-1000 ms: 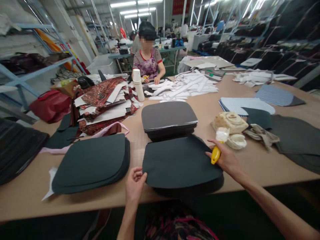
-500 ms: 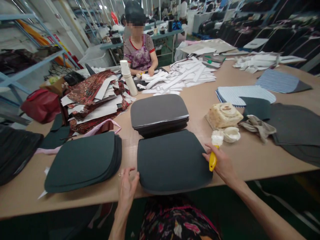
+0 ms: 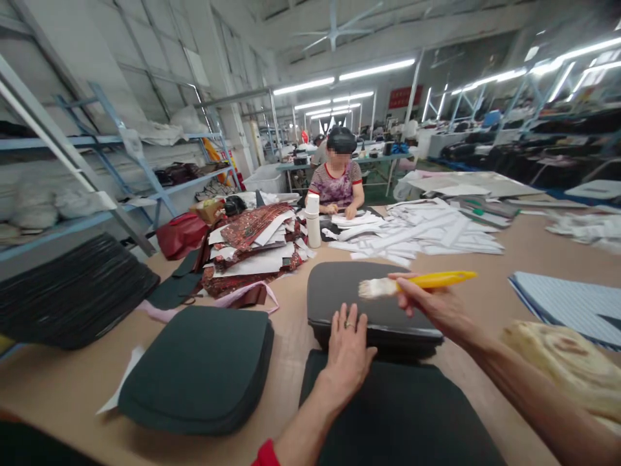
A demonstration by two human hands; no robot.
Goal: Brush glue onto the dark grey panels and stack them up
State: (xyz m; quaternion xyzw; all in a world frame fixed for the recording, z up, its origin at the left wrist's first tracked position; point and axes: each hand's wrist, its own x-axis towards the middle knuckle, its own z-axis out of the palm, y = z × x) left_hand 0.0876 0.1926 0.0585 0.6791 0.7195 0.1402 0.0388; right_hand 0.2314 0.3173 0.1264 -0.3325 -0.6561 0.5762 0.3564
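Note:
My left hand (image 3: 347,349) lies flat, fingers stretched, on the near edge of a stack of dark grey rounded panels (image 3: 349,294) in the middle of the table. My right hand (image 3: 429,303) grips a yellow-handled brush (image 3: 417,282), held level above that stack, its white bristles pointing left. A dark green panel (image 3: 402,414) lies in front of me, under my forearms. A second pile of dark green panels (image 3: 201,366) sits to the left.
A person sits across the wooden table (image 3: 291,323) amid white paper strips (image 3: 417,230), beside a white bottle (image 3: 313,222). Patterned red fabric pieces (image 3: 252,239) lie at left, a black stack (image 3: 72,291) far left, striped fabric (image 3: 567,298) and a beige bundle (image 3: 567,362) at right. Blue shelving stands behind.
Both hands moved forward from the near green panel to the grey stack. The right hand lifted the brush and turned it level. The view tilted upward.

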